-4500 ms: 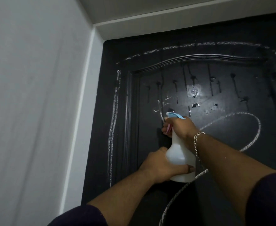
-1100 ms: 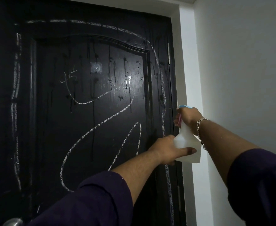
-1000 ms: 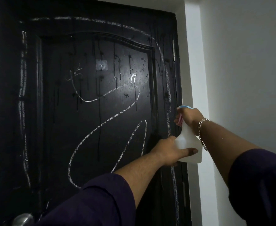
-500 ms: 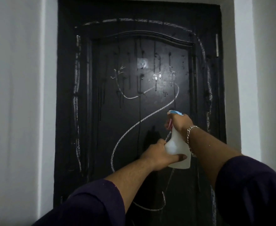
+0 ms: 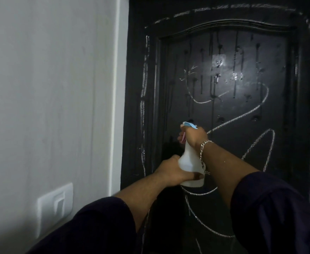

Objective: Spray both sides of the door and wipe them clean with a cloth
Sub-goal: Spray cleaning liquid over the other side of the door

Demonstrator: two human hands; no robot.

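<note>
You're mid-spray: right hand grips the spray bottle's trigger, left hand holds its base. Door streaked upper panel; wiping, other side remain.

I see two bare forearms coming out of dark purple-black sleeves pushed up toward the elbows; the left sleeve bunches in soft folds; the right sleeve hangs loose and wrinkled; a silver chain-link bracelet circles my right wrist.
</note>
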